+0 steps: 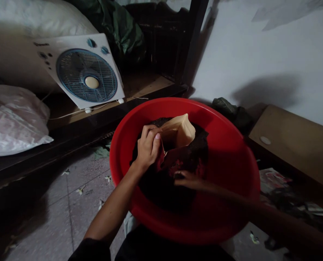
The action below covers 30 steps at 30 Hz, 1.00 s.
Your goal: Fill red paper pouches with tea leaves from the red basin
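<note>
My left hand (147,146) is closed on the near left edge of a paper bag (186,132), its mouth open and its inside tan. The bag's outer side looks dark with red marks. It stands in a heap of dark loose material (164,192), whose kind I cannot make out, inside a wide red basin (232,159). My right hand (188,179) is low in the basin, just in front of the bag. Its fingers are curled over the heap, dim and a little blurred. Something dark shows between them, too unclear to name.
A white box fan (112,69) stands on a wooden ledge at the left, near a filled plastic bag (15,116). A tan board (294,141) lies at the right by the white wall (272,47). Small scraps are scattered on the tiled floor (82,206).
</note>
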### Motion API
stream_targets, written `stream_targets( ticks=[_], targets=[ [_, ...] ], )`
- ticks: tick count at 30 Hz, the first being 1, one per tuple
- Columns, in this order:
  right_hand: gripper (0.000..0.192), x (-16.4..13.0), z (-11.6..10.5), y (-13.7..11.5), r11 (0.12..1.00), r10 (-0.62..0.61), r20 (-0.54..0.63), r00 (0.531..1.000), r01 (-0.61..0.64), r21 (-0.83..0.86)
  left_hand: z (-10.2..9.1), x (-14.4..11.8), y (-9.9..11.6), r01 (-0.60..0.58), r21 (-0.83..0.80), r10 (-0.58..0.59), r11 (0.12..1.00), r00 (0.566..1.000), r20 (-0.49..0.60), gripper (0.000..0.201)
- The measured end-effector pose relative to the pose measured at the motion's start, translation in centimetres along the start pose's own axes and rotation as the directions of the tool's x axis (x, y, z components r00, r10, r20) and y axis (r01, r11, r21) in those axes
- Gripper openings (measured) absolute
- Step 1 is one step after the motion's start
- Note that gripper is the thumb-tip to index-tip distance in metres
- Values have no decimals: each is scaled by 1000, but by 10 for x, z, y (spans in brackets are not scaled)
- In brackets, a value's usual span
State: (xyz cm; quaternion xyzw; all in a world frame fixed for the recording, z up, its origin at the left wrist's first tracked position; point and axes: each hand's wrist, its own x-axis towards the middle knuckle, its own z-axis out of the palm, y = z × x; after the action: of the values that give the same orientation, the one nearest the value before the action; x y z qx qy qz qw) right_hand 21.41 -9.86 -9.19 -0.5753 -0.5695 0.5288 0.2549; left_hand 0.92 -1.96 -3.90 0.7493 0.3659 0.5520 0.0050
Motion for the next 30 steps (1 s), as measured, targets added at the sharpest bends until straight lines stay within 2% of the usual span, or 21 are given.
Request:
stream_targets(
  ticks=[1, 3, 4, 6, 7, 9, 11, 14, 17, 20, 23, 25, 28, 29, 30],
  targets=[
    [14, 2, -4, -3, 999, 26, -15, 1000, -25, 37, 0, 0, 0, -10, -5, 10, 1000, 1000, 2, 22],
    [17, 6, -19, -19, 982, 56, -166, 985, -24, 186, 0, -1, 2, -26, -17, 26, 1000, 1000, 14, 22],
    [20, 7, -28, -31, 962, 54, -283, 958, 26, 273, 0, -2, 3, -29, -25, 29, 999, 999, 23, 22],
    [25, 8, -49, -60, 897, 23, -512, 859, 208, 391, 0, -3, 5, -34, -38, 36, 999, 998, 54, 22],
    [25, 8, -58, -76, 861, -2, -577, 817, 295, 414, 0, -3, 6, -43, -44, 46, 998, 996, 76, 22],
    [24, 9, -72, -105, 780, -39, -624, 780, 414, 469, 0, -4, 8, -89, -61, 96, 994, 988, 119, 22],
    [23, 11, -77, -128, 680, -69, -627, 776, 496, 539, 0, -3, 10, -156, -76, 165, 985, 976, 142, 21],
    [17, 19, -71, -149, 548, -93, -661, 745, 592, 590, 0, -2, 13, -206, -72, 214, 976, 966, 142, 21],
    [17, 29, -58, -157, 498, -124, -676, 726, 635, 590, 1, -2, 13, -188, -56, 194, 981, 971, 136, 21],
    [20, 37, -50, -158, 520, -228, -654, 721, 658, 545, 1, -3, 12, -173, -45, 177, 984, 975, 137, 22],
    [19, 40, -54, -156, 614, -345, -595, 726, 654, 442, 1, -4, 10, -148, -11, 148, 989, 980, 135, 22],
    [16, 43, -66, -151, 666, -415, -579, 702, 668, 332, 1, -3, 8, -100, 28, 98, 995, 992, 81, 20],
    [14, 58, -90, -129, 733, -470, -642, 606, 673, 98, -1, 0, 3, -9, 62, 11, 998, 999, -42, 20],
    [12, 65, -98, -118, 771, -468, -650, 599, 636, 31, -2, 1, 1, 6, 59, -2, 998, 998, -70, 20],
    [9, 72, -103, -105, 808, -459, -640, 617, 590, -11, -3, 2, -1, 8, 51, -3, 999, 996, -86, 20]
  ],
)
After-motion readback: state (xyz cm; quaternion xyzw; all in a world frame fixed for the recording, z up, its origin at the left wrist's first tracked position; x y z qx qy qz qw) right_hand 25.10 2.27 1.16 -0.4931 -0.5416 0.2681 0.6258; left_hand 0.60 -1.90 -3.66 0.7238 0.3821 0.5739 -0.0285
